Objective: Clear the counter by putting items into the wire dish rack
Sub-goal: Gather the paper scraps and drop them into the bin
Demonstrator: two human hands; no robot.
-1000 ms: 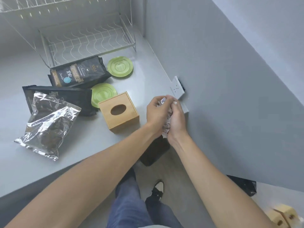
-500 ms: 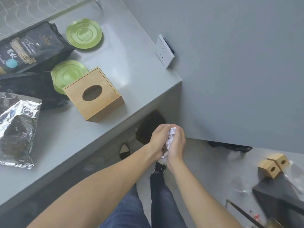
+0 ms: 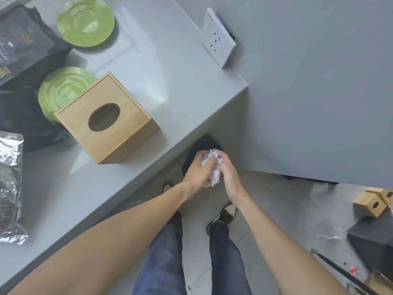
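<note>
1. Both hands are off the desk [image 3: 148,67], past its near corner and over the floor. The left hand [image 3: 196,170] and right hand [image 3: 228,172] are pressed together, each clamped on one crumpled wad of paper [image 3: 212,167], which shows white between the fingers.

2. Directly beyond the hands, under the desk edge, sits a dark round shape, probably a bin [image 3: 202,145]; I cannot tell for certain. My guess is that the wad is about to be dropped there.

3. The things left to clear lie on the desk, up and to the left of the hands:
   - a wooden box [image 3: 106,118] with an oval hole on top, the nearest item, standing close to the desk edge;
   - a green plate [image 3: 61,90] just behind the box and partly hidden by it;
   - a second green plate [image 3: 85,22] further back, lying apart;
   - black bags [image 3: 23,50] at the left edge;
   - a foil bag [image 3: 10,186] at the far left, nearer the front.

4. The wire rack is out of view, so its direction cannot be read here.

5. The relation that matters next: the box lies to the upper left of the hands, and the left hand is the nearer one. The box's corner points toward the person, so its sides run diagonally to the reach.

6. Until the wad is let go, neither hand is free to lift anything.
</note>
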